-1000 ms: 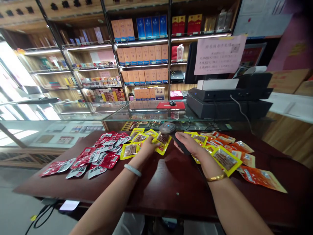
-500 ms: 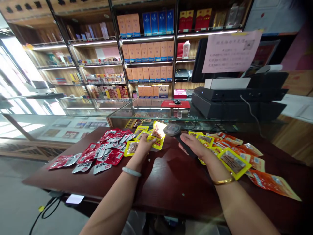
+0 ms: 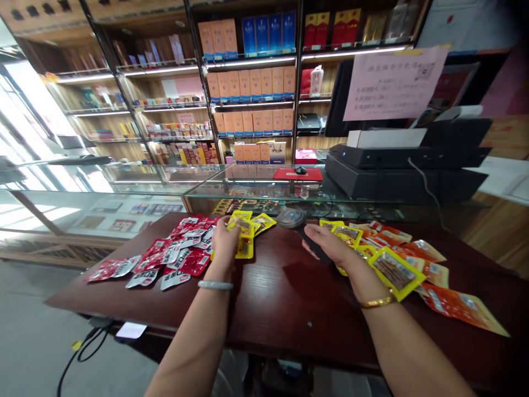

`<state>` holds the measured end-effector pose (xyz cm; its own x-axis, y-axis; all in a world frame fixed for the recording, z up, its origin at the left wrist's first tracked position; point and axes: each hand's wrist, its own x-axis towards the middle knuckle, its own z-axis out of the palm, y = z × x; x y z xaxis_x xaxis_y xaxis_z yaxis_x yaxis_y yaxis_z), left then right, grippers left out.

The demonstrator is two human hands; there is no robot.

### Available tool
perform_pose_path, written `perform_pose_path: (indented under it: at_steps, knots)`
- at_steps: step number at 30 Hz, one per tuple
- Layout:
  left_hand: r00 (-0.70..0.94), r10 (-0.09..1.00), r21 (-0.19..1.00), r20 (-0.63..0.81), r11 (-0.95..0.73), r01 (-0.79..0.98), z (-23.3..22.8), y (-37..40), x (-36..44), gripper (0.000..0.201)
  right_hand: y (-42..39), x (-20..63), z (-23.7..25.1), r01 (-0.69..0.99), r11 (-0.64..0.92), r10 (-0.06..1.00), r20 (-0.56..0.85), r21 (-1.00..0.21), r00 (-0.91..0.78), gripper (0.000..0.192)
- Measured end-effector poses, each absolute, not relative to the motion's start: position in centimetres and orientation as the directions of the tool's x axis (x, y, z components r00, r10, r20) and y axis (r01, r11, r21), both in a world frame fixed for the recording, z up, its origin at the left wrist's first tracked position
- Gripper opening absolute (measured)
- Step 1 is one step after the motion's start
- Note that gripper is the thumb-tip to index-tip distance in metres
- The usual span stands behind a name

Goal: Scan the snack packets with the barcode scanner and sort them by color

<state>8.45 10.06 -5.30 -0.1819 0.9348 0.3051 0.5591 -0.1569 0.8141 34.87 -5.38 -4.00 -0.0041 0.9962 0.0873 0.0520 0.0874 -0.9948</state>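
Note:
My right hand (image 3: 330, 247) grips a black handheld barcode scanner (image 3: 291, 217), its head lit blue and raised just above the dark wooden table (image 3: 281, 298). My left hand (image 3: 225, 242) rests palm down on the small pile of yellow snack packets (image 3: 244, 227) at the table's middle, fingers around one packet. More yellow packets (image 3: 390, 270) and orange packets (image 3: 458, 306) lie under and beside my right wrist. Several red and white packets (image 3: 173, 255) are spread to the left of my left hand.
A glass display counter (image 3: 256, 190) runs behind the table. On it stand a black cash register and printer (image 3: 405, 165) with a pink paper notice (image 3: 392, 82). Shelves of boxed goods (image 3: 248, 77) fill the back wall. A cable (image 3: 82, 353) lies on the floor.
My left hand has carried a yellow packet from in front of the scanner down to the left onto the yellow pile. The scanner hand has hardly moved.

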Motion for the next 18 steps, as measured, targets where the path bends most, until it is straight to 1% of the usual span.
perform_pose_path:
  at_steps: [2, 4, 7, 9, 11, 13, 14, 16, 18]
  knots:
    - [-0.246, 0.908, 0.759, 0.339, -0.110, 0.642, -4.7, 9.4, 8.6, 0.056, -5.5, 34.9, -4.0, 0.055, 0.096, 0.995, 0.095, -0.994, -0.004, 0.048]
    - [-0.267, 0.882, 0.744, 0.388, -0.128, 0.656, -4.3, 8.5, 9.2, 0.062, -5.5, 35.0, -3.9, 0.059, 0.097, 0.995, 0.097, -0.994, -0.003, 0.047]
    - [-0.179, 0.882, 0.738, 0.436, -0.237, 0.632, -4.3, 7.4, 10.6, 0.057, -5.5, 35.2, -3.8, 0.087, 0.081, 0.997, 0.080, -0.993, -0.012, 0.049]
    - [-0.073, 0.885, 0.702, 0.460, -0.312, 0.640, -4.7, 6.9, 11.9, 0.050, -5.4, 35.5, -3.8, 0.118, 0.066, 0.998, 0.067, -0.991, -0.003, 0.051]
    - [0.069, 0.876, 0.632, 0.476, -0.396, 0.666, -5.2, 6.6, 13.4, 0.043, -5.3, 36.0, -3.8, 0.139, 0.055, 0.998, 0.059, -0.989, 0.026, 0.053]
    - [0.242, 0.866, 0.573, 0.438, -0.476, 0.668, -5.8, 6.2, 15.2, 0.038, -5.3, 36.6, -3.6, 0.143, 0.052, 0.996, 0.061, -0.988, 0.061, 0.054]
    - [0.328, 0.857, 0.566, 0.397, -0.510, 0.648, -6.1, 5.8, 16.2, 0.036, -5.4, 37.0, -3.5, 0.140, 0.056, 0.995, 0.067, -0.989, 0.078, 0.054]
    - [0.488, 0.816, 0.590, 0.309, -0.567, 0.575, -6.6, 4.9, 18.5, 0.029, -5.5, 37.7, -3.2, 0.129, 0.065, 0.990, 0.080, -0.989, 0.112, 0.054]
    - [0.616, 0.739, 0.605, 0.272, -0.629, 0.487, -6.9, 3.7, 21.1, 0.020, -5.7, 38.4, -3.0, 0.116, 0.067, 0.986, 0.083, -0.991, 0.142, 0.054]
